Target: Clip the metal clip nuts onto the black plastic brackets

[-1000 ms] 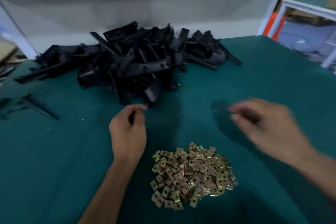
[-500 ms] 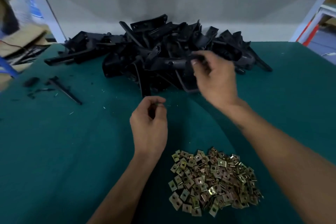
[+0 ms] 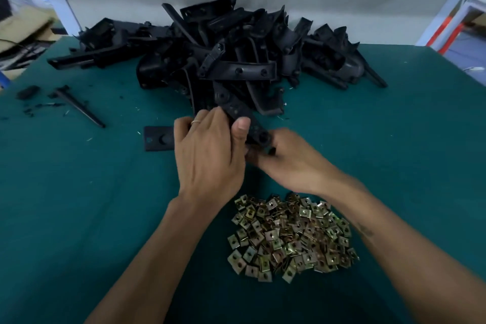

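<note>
Green-covered worktable [image 3: 79, 205], white panel behind. Held item: one black plastic bracket [image 3: 242, 116], above the table centre, gripped by both hands; left hand [image 3: 207, 155] curled round its near side with thumb on top, right hand [image 3: 286, 163] clasping its lower end. Behind, touching: heap of black brackets [image 3: 236, 55]. Near edge: pile of brass-coloured metal clip nuts [image 3: 292, 237]. Left: flat black plate [image 3: 157, 138], loose black strip [image 3: 81, 108].
</note>
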Demonstrator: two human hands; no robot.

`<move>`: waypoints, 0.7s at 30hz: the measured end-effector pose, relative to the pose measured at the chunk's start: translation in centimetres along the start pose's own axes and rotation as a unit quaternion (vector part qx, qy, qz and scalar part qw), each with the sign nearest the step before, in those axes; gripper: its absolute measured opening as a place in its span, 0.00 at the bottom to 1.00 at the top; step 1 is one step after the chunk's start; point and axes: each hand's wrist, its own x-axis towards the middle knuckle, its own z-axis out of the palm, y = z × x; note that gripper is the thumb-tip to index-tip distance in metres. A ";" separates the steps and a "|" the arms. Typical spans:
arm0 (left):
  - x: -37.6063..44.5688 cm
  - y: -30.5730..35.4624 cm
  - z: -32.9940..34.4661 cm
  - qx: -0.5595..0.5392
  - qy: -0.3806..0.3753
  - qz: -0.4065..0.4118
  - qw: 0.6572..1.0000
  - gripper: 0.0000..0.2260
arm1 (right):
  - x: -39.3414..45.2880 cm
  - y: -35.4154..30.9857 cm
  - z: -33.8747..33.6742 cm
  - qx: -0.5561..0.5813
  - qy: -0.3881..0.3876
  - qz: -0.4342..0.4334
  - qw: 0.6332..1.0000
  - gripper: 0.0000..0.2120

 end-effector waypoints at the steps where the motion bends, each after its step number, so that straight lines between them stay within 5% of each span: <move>1: -0.2 -0.3 0.2 0.030 -0.005 -0.004 1.000 0.23 | -0.4 0.6 -0.4 -0.018 -0.017 0.010 1.000 0.10; 3: -0.4 -1.1 0.8 0.057 -0.020 -0.018 0.998 0.24 | -1.5 1.9 -1.5 -0.013 -0.050 0.026 0.998 0.04; 6: -0.5 -1.8 1.5 0.035 -0.053 -0.017 0.998 0.23 | -3.5 3.3 -2.5 0.006 -0.103 0.016 0.995 0.08; 15: -0.5 -2.0 2.5 0.002 -0.139 0.023 0.990 0.22 | -3.9 4.1 -2.0 -0.038 -0.102 -0.008 0.994 0.07; 21: -0.8 -2.3 2.7 -0.058 -0.162 0.064 0.983 0.13 | -3.8 5.7 -2.9 0.296 0.022 -0.015 0.955 0.04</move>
